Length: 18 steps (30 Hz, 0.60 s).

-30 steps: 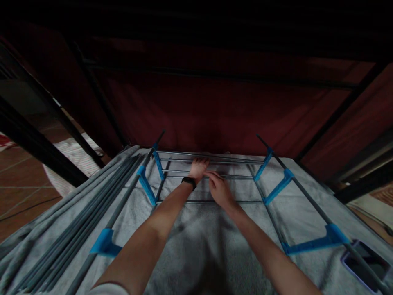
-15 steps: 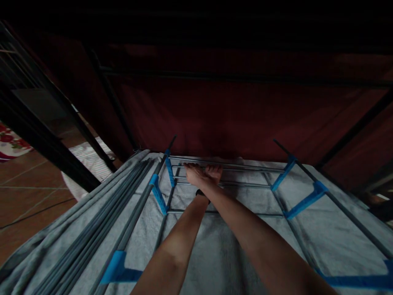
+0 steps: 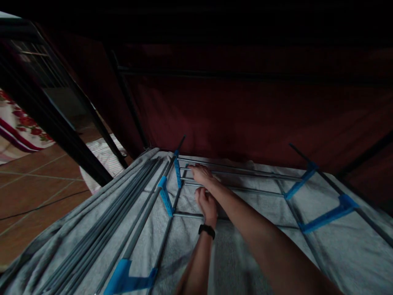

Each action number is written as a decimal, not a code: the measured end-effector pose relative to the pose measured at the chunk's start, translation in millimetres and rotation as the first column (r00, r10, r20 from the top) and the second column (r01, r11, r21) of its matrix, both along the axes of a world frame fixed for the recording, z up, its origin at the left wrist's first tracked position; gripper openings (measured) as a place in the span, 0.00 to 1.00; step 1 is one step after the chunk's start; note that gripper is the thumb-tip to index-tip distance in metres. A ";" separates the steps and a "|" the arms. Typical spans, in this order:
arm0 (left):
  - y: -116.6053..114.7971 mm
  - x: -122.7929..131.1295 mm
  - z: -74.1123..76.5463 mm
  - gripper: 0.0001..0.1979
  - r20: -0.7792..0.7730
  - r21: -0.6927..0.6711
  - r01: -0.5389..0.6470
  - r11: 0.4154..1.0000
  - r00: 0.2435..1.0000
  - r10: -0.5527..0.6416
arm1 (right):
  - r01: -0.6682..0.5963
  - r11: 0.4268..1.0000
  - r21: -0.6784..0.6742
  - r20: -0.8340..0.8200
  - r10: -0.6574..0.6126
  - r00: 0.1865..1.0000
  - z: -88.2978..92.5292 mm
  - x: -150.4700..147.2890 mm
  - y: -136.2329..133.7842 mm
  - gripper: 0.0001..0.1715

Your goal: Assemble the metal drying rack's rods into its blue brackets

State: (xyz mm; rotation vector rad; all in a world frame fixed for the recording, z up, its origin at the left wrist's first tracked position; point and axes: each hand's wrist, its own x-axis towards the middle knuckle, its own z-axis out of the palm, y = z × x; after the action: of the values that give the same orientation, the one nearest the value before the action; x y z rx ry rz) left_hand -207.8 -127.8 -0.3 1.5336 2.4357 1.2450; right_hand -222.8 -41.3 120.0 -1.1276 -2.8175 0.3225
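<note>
My right hand (image 3: 201, 174) reaches over the far left part of a frame of metal rods and blue plastic brackets, its fingers curled at a thin metal rod (image 3: 245, 171). Just nearer to me is my left hand (image 3: 207, 203), with a black band (image 3: 206, 231) on its wrist. The left fingers are curled closed beside the rods; whatever they may hold is hidden. A blue bracket (image 3: 178, 170) joins the rod ends left of my hands. Another blue bracket (image 3: 301, 182) stands at their right end.
The frame lies on a grey cloth (image 3: 236, 254). Several loose grey tubes (image 3: 104, 221) lie along its left side. A dark red fabric (image 3: 230, 119) hangs behind, with dark bars. A striped cloth (image 3: 102, 159) and a cable (image 3: 46, 207) lie on the tiled floor at left.
My left hand has drawn back toward me from beneath the right forearm, so the arms no longer cross. My right hand stays at the rods. The view has shifted slightly left.
</note>
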 end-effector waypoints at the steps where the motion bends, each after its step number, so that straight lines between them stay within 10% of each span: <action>1: -2.8 -4.8 -1.8 0.17 0.066 0.033 -0.130 0.991 0.990 0.128 | -0.011 1.000 0.004 -0.005 0.011 1.000 0.6 0.5 -0.6 0.29; 6: 12.6 -59.6 12.4 0.28 0.274 0.177 -0.526 0.832 0.838 0.472 | -0.005 1.000 0.016 -0.012 0.006 1.000 3.3 2.8 -3.0 0.25; 12: 40.9 -113.8 37.4 0.26 0.299 0.155 -0.371 0.916 0.901 0.314 | -0.012 1.000 -0.009 -0.026 0.012 1.000 2.3 -0.1 -2.3 0.23; 18: 48.6 -114.8 46.3 0.19 0.336 0.115 -0.373 0.921 0.887 0.317 | 0.000 1.000 -0.015 -0.053 -0.001 0.999 2.4 1.6 0.3 0.23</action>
State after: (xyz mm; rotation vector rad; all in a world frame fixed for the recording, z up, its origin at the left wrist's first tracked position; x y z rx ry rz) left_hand -322.6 -79.2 46.0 0.8501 2.5050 1.6545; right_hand -221.2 -41.0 122.4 -1.1064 -2.7736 0.3686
